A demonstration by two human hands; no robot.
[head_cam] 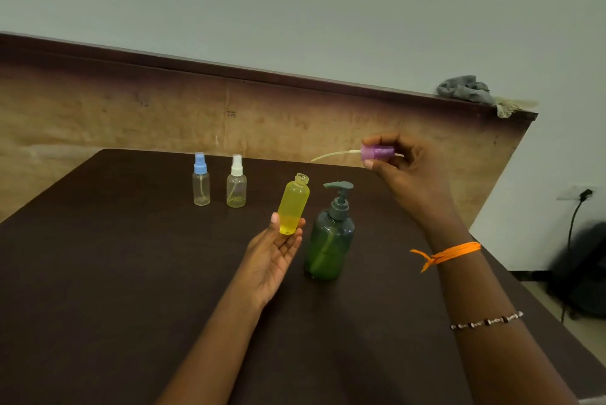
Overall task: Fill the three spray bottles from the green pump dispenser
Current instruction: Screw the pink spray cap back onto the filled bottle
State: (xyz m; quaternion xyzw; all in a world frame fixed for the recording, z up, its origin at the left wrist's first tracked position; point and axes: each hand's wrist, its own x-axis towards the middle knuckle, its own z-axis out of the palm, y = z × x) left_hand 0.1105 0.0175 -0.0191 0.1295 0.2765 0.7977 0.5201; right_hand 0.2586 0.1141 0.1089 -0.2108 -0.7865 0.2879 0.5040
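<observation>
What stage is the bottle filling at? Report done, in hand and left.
Done: nothing looks finished. In hand: the left hand holds the open yellow bottle, about half full; the right hand pinches its purple sprayer. Left: the blue-capped bottle and white-capped bottle look nearly empty, caps on. The green pump bottle stands untouched.

Both forearms come into view bare — no sleeve shows on either one, right down to the lower edge of the picture. The left hand [273, 262] wears no ring, band or watch, and its wrist is plain. The right hand [405, 171] is likewise ringless on the fingers that show. Around the right wrist sits an orange thread band [454, 252] of several strands wound together, its knotted loose ends sticking out to one side. Further up the same forearm lies a thin beaded bracelet [487, 321] — small dark beads alternating with pale ones on a single line.
</observation>
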